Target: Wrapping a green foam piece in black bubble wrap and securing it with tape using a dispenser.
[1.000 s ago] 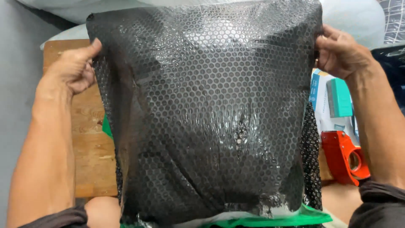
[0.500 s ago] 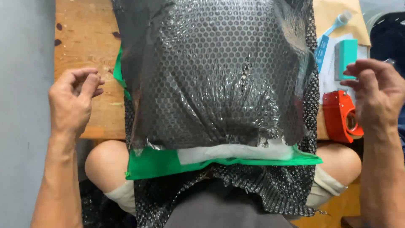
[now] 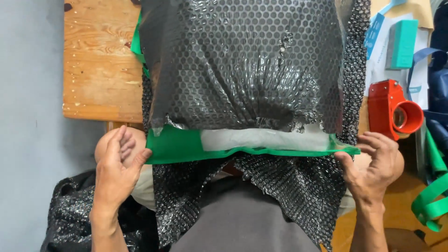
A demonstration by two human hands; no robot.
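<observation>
A black bubble-wrap pouch (image 3: 242, 65) lies on the wooden table (image 3: 100, 70), bulging as if something is inside. Under its near edge sticks out a green mailer bag (image 3: 186, 147) with a white strip along its flap. More loose black bubble wrap (image 3: 298, 186) hangs below over my lap. My left hand (image 3: 116, 172) pinches the green bag's left corner between thumb and fingers. At the other end, my right hand (image 3: 375, 165) grips the bag's right corner.
A red tape dispenser (image 3: 394, 109) sits at the table's right side. A teal box (image 3: 401, 44) and white and blue papers lie behind it. Green strips (image 3: 431, 196) hang at the far right. A grey wall is on the left.
The pouch was held up in both hands, then laid on the table. Both hands let go of it, dropped toward me and took the green bag's corners.
</observation>
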